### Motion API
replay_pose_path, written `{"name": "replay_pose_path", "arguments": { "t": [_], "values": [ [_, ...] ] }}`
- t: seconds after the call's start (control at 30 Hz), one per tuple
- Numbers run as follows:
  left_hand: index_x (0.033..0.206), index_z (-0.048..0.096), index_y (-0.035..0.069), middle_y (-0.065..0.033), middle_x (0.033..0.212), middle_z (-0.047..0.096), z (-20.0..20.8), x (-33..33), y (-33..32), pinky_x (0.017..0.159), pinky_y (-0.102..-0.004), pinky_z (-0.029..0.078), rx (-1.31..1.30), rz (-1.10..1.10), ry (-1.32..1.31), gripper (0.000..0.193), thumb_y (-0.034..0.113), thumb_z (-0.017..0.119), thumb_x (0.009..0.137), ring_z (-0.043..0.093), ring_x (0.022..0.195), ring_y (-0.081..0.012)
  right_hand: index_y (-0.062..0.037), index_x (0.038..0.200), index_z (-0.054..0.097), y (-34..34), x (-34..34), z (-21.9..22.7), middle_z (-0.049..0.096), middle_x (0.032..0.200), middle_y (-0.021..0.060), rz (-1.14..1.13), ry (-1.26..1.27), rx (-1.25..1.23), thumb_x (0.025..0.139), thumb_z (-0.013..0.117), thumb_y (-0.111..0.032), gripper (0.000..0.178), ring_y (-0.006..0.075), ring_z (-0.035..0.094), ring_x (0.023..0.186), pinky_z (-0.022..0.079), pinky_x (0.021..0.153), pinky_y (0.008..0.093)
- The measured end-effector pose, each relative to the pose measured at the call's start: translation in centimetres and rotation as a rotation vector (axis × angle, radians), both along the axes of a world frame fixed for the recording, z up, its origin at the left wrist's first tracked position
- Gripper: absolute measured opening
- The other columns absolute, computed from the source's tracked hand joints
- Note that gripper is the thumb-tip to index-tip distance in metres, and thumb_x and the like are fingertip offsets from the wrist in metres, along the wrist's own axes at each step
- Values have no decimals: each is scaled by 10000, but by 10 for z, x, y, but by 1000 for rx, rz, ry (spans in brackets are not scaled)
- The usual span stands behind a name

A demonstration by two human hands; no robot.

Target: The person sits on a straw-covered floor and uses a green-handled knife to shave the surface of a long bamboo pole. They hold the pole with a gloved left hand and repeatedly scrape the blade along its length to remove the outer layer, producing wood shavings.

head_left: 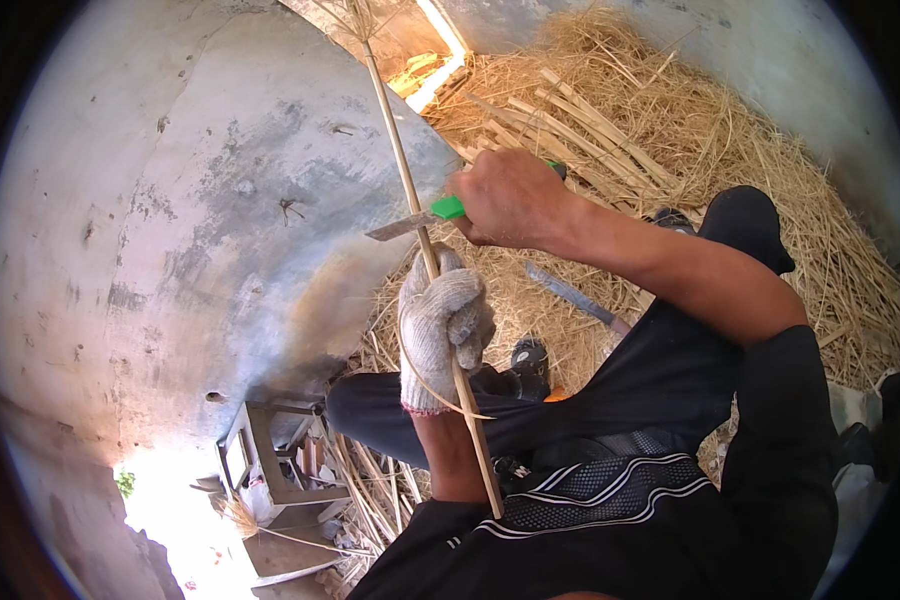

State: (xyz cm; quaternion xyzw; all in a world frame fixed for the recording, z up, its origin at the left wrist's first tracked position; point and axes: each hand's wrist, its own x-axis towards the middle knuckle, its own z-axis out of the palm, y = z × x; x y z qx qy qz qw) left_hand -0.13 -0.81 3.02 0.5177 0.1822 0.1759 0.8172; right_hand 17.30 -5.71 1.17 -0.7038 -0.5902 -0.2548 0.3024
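Note:
My left hand [438, 325], in a white knitted glove, is closed around a long, thin bamboo stick [394, 130]. The stick slants from frayed, splayed fibres at the top of the view down to my lap. A thin curled sliver [455, 407] loops beside the glove and crosses the stick's lower part. Bare and closed, my right hand [510, 195] grips a green-handled knife [400, 228]. Its flat blade lies across the stick just above the glove. The fingers on the handle are mostly hidden behind the back of my hand.
Fine shavings [800, 230] cover the floor, with split bamboo strips [600, 130] on top at the far side. A second long blade [570, 293] lies by my legs. A wooden stool [305, 495] stands at lower left, near a stained wall [170, 200].

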Motion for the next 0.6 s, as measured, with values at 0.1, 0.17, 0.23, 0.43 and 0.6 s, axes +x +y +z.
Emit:
{"name": "replay_pose_path", "arguments": {
  "t": [0.1,0.17,0.23,0.43,0.6],
  "values": [
    [825,421,133,35,514,382,-3,-3,-4,264,-207,254,39,23,24,191,26,579,831,309,312,-63,-12,664,681,7,-2,2,628,577,193,-50,130,-49,773,575,-125,189,275,666,512,527,450,388],
    [811,421,137,40,474,353,-5,-4,-10,257,-215,241,67,81,49,186,18,561,840,274,284,-70,-9,664,683,17,8,0,632,578,191,-116,87,-10,756,577,-109,173,271,673,521,532,456,389],
    [811,420,137,39,474,354,-10,-3,-13,258,-216,242,54,72,65,187,14,557,841,275,283,-73,-10,666,683,20,13,-10,636,581,186,-158,58,23,752,573,-94,163,264,674,522,532,454,387],
    [830,416,129,30,527,377,-17,1,6,263,-212,263,-6,42,-2,192,9,566,840,326,327,-71,-1,713,674,25,8,-8,633,594,167,-127,91,-61,783,613,-109,142,243,652,515,542,482,380],
    [808,417,127,37,501,373,-16,-5,-14,264,-212,276,-19,-16,73,201,20,586,834,325,317,-68,-17,695,682,36,39,-10,631,575,155,-319,143,-136,804,551,-80,181,220,636,487,523,442,358]
  ]
}}
